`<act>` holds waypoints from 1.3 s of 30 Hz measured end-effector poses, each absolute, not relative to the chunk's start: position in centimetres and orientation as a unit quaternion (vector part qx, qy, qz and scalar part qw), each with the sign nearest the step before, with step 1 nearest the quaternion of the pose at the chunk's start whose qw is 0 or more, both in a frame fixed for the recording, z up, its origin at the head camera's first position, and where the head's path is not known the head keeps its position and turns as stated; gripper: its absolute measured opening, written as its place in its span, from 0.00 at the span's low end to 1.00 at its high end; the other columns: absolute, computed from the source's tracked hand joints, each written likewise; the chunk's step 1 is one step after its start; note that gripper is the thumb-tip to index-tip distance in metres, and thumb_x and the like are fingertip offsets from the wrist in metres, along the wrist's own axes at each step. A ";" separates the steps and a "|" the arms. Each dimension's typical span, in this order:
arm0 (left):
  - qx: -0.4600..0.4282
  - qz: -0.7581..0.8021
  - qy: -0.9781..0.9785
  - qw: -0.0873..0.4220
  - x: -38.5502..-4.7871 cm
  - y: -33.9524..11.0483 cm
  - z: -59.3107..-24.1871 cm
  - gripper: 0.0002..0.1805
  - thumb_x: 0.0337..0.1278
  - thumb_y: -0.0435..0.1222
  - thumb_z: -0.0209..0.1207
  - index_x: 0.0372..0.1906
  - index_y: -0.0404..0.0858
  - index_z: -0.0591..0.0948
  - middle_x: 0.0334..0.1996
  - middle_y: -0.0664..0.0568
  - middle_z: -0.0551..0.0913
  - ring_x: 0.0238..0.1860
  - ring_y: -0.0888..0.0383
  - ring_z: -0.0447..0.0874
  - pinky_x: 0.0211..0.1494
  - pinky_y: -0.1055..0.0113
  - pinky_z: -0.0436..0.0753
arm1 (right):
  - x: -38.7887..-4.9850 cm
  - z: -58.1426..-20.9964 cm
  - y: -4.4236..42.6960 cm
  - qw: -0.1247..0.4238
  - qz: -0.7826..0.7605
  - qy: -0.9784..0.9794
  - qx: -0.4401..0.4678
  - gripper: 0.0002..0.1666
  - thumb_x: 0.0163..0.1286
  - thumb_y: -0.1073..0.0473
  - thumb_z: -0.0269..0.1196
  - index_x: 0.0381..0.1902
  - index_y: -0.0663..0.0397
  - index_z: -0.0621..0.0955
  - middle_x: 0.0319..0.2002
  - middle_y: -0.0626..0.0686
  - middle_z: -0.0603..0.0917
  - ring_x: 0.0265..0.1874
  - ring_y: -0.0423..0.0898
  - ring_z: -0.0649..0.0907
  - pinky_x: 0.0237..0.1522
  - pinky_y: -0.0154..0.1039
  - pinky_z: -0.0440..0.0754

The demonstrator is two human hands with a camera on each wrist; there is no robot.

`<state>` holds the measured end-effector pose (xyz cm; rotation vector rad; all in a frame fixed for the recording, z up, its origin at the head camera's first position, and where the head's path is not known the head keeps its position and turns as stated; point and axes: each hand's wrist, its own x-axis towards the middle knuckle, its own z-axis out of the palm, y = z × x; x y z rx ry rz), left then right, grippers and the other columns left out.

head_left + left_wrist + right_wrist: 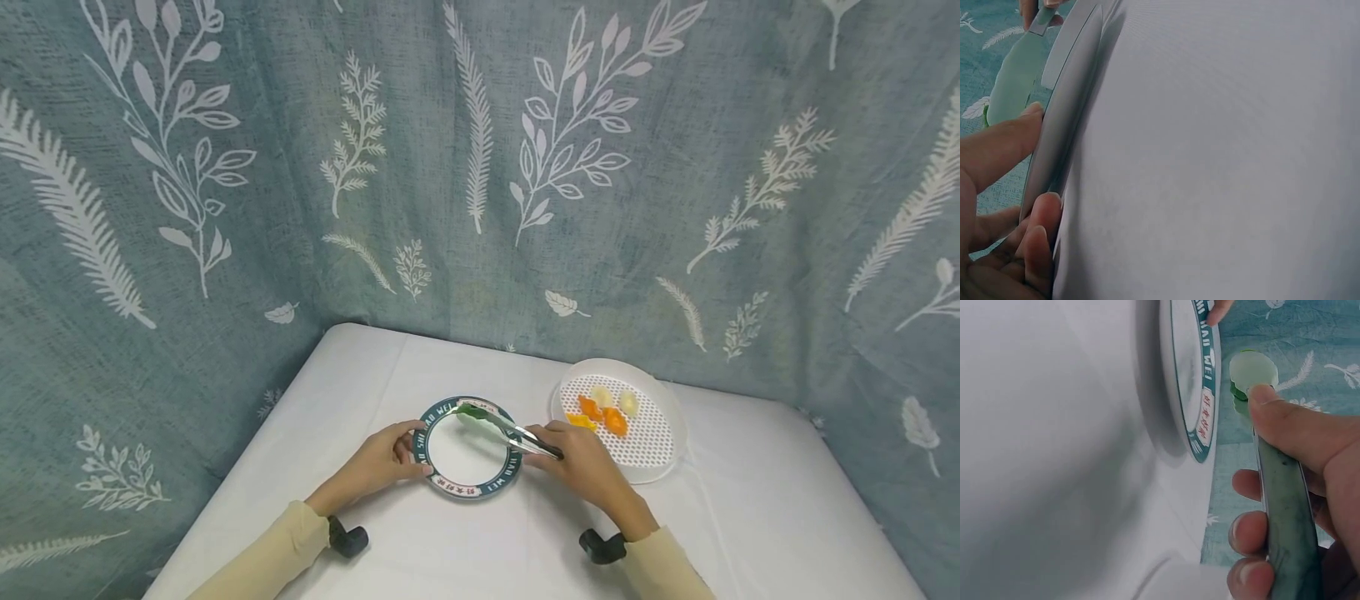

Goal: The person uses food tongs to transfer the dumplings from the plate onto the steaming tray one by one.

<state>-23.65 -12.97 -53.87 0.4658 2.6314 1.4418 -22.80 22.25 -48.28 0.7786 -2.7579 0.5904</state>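
Observation:
A round plate (467,487) with a dark green lettered rim and white middle sits on the white table. My left hand (378,462) grips its left rim; in the left wrist view some fingers (1043,215) curl under the edge. My right hand (573,462), by the right rim, holds tongs (517,435) with dark handles and pale green, see-through tips (1254,367). Between those tips, above the plate, is a green piece (471,411); its kind is hard to tell because the tips partly cover it.
Right of the plate stands a round white perforated tray (645,446). On it lie orange dumpling-like pieces (615,422), a yellow one (581,421) and pale ones (628,404). A patterned blue-green curtain (450,275) hangs behind the table (367,367) and at its sides.

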 end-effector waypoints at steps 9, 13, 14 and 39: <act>0.153 0.468 0.869 0.052 -23.7 -13.0 -53.8 0.41 0.50 0.42 0.78 0.69 0.37 0.76 0.39 0.53 0.77 0.34 0.59 0.75 0.36 0.68 0.77 | -21.6 -47.0 24.1 0.122 0.229 -0.933 0.251 0.26 0.60 0.49 0.77 0.56 0.48 0.88 0.40 0.43 0.87 0.27 0.38 0.74 0.28 0.32 0.72; 0.155 0.467 0.869 0.050 -23.8 -13.1 -53.9 0.41 0.50 0.42 0.78 0.69 0.36 0.76 0.39 0.53 0.77 0.33 0.59 0.75 0.36 0.68 0.77 | -21.1 -46.5 25.1 0.131 0.217 -0.937 0.242 0.27 0.61 0.48 0.77 0.57 0.49 0.88 0.45 0.47 0.88 0.30 0.39 0.76 0.30 0.34 0.74; 0.155 0.468 0.869 0.049 -23.8 -13.1 -53.9 0.41 0.49 0.42 0.78 0.69 0.36 0.75 0.40 0.53 0.77 0.33 0.59 0.75 0.37 0.68 0.77 | -20.9 -46.4 25.3 0.134 0.214 -0.938 0.239 0.27 0.61 0.48 0.77 0.57 0.49 0.88 0.46 0.47 0.88 0.31 0.39 0.76 0.31 0.35 0.74; 0.153 0.478 0.863 0.060 -24.0 -13.2 -54.4 0.43 0.50 0.44 0.78 0.72 0.37 0.73 0.40 0.53 0.77 0.35 0.58 0.76 0.38 0.67 0.78 | -17.4 -45.1 33.0 0.161 0.170 -0.959 0.163 0.33 0.63 0.44 0.75 0.59 0.58 0.86 0.48 0.58 0.88 0.44 0.57 0.88 0.44 0.57 0.84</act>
